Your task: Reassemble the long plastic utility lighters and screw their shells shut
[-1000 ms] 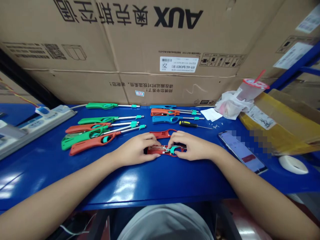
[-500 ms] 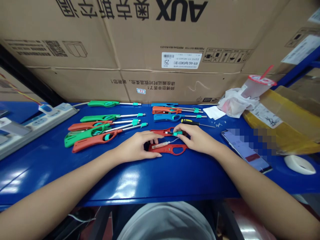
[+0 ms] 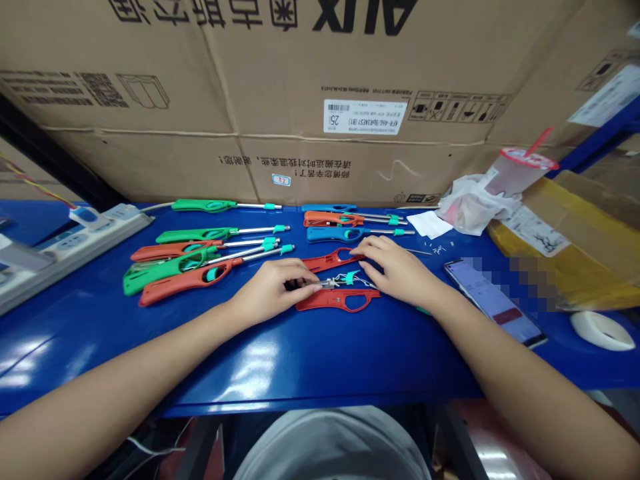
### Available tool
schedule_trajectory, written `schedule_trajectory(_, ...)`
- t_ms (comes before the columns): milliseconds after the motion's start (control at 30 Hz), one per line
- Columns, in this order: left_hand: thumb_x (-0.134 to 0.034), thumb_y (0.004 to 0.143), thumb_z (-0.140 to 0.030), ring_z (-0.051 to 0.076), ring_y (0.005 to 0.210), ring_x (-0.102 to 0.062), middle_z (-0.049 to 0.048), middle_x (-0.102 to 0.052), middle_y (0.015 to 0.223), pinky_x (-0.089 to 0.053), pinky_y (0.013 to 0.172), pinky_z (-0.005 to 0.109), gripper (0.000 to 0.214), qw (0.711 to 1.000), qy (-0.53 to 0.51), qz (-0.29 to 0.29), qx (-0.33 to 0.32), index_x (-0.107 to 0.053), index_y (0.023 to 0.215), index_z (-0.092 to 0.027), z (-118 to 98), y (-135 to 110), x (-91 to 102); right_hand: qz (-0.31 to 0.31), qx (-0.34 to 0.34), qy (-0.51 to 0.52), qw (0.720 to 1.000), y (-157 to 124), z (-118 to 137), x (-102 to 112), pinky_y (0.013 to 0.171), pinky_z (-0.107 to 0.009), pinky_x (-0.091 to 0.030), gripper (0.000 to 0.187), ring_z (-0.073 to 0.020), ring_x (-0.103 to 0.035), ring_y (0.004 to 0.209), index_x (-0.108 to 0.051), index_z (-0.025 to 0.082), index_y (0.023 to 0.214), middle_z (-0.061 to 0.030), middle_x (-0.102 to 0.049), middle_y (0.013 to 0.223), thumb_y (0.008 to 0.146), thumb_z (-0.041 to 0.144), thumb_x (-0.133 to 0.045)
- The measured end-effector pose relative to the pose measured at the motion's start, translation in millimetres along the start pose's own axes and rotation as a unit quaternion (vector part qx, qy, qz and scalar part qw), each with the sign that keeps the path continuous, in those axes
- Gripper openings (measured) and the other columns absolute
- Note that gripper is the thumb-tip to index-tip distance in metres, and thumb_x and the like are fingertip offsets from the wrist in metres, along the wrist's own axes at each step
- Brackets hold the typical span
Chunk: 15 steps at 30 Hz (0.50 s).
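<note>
Two halves of a red lighter casing lie on the blue table: the far red casing half point(image 3: 326, 261) and the near red casing half point(image 3: 340, 300). Between them, my left hand point(image 3: 275, 288) pinches the lighter's fuel tank, mostly hidden by fingers, its metal valve end point(image 3: 329, 283) showing. A teal trigger point(image 3: 350, 277) with thin white wires sits just right of the valve. My right hand point(image 3: 397, 270) has its fingers stretched out, fingertips at the loop of the far half, thumb apart near the trigger. A teal bit point(image 3: 423, 311) peeks from beneath the right wrist.
Several long-necked lighters, including a green one point(image 3: 200, 235) and a blue one point(image 3: 333, 234), lie left and behind. To the right are a phone point(image 3: 490, 300), a white oval object point(image 3: 601, 331), a bagged drink cup point(image 3: 517, 175) and a yellow-wrapped package point(image 3: 570, 233). A power strip point(image 3: 75, 247) stands left.
My right hand has let go of the teal trigger, which now lies between the casing halves, and has spread its fingers toward the far half. My left hand now pinches the fuel tank.
</note>
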<state>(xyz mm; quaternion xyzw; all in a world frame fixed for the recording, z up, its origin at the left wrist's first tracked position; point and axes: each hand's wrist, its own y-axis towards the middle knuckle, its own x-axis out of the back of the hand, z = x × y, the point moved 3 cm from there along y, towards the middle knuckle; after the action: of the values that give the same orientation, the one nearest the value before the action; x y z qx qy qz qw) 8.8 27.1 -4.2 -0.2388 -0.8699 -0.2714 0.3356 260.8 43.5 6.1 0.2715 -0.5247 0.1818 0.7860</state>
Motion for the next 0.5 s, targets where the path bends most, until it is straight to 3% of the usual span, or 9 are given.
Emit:
schedule_trajectory(133,-0.065,0.097,-0.038,0.02,0.092,-0.068,0.0073,-0.073,0.101,-0.056,0.084,0.034,0.026,0.997,0.071,-0.032,-0.019,-0.075,0.112,-0.019,0,1,5.4,0.02,-0.045,0.001,0.999,0,-8,-6,0.09,-0.04,-0.053,0.012,-0.0257,-0.062,0.109,-0.064,0.023,0.105,-0.0083,-0.065,0.112,0.097,0.02,-0.056)
schedule_trajectory(267,-0.072,0.091,-0.046,0.022,0.093,-0.065,0.006,-0.072,0.101,-0.052,0.09,0.037,0.03,0.989,0.122,0.005,-0.081,-0.076,0.107,-0.021,-11,0,6.8,0.034,-0.081,-0.028,0.996,0,-6,3,0.077,-0.035,-0.051,0.005,-0.0229,-0.064,0.093,-0.061,0.021,0.1,-0.0079,-0.062,0.11,0.098,0.022,-0.056)
schedule_trajectory(400,-0.073,0.09,-0.048,0.022,0.091,-0.067,0.0052,-0.073,0.099,-0.053,0.082,0.033,0.034,0.983,0.141,0.069,-0.095,-0.074,0.11,-0.021,-15,-3,1.8,-0.024,-0.085,-0.023,0.996,-9,16,24,0.076,-0.035,-0.05,0.005,-0.0237,-0.065,0.096,-0.059,0.021,0.102,-0.0084,-0.062,0.114,0.099,0.024,-0.057)
schedule_trajectory(500,-0.069,0.094,-0.04,0.02,0.088,-0.069,0.0052,-0.072,0.099,-0.053,0.079,0.03,0.025,0.991,0.108,0.062,-0.058,-0.074,0.109,-0.021,-9,-4,1.0,-0.043,-0.056,0.029,0.997,-28,44,33,0.081,-0.033,-0.051,0.002,-0.0208,-0.065,0.096,-0.058,0.022,0.101,-0.0058,-0.062,0.111,0.099,0.024,-0.058)
